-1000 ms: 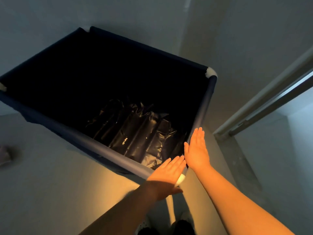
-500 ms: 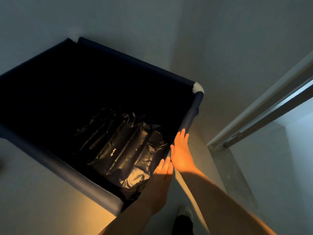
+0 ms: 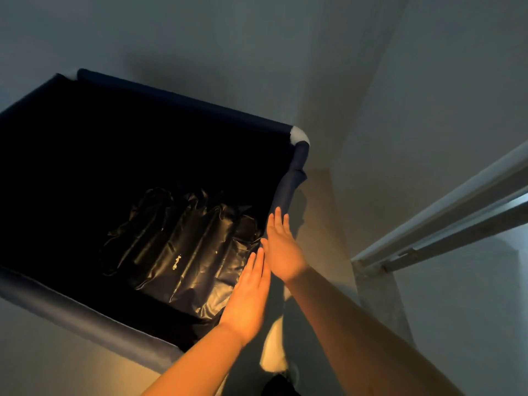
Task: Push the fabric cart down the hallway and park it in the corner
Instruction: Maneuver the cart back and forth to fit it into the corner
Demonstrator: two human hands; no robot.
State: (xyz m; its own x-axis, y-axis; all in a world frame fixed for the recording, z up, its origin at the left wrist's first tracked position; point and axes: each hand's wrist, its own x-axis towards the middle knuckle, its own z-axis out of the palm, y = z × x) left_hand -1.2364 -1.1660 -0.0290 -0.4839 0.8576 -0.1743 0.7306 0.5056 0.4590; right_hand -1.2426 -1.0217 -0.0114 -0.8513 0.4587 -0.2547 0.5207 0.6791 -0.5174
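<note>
The dark blue fabric cart (image 3: pixel 183 102) fills the left and centre of the head view, its far rim close to the wall. A white corner joint (image 3: pixel 299 136) shows at its far right corner. Shiny black plastic bags (image 3: pixel 183 252) lie in its bottom. My left hand (image 3: pixel 247 298) is flat, fingers together and straight, over the cart's near right corner. My right hand (image 3: pixel 281 247) lies flat against the cart's right rim, fingers extended. Neither hand wraps around anything.
Pale walls (image 3: pixel 428 110) meet in a corner just beyond the cart's far right. A metal sliding-door track and frame (image 3: pixel 445 224) runs diagonally at the right. A strip of lit floor (image 3: pixel 323 212) lies between cart and door frame. My shoe (image 3: pixel 291 375) shows at the bottom.
The cart has shifted further forward and left toward the walls, and its near right corner is now hidden under my left hand. Both hands stay flat on the right rim.
</note>
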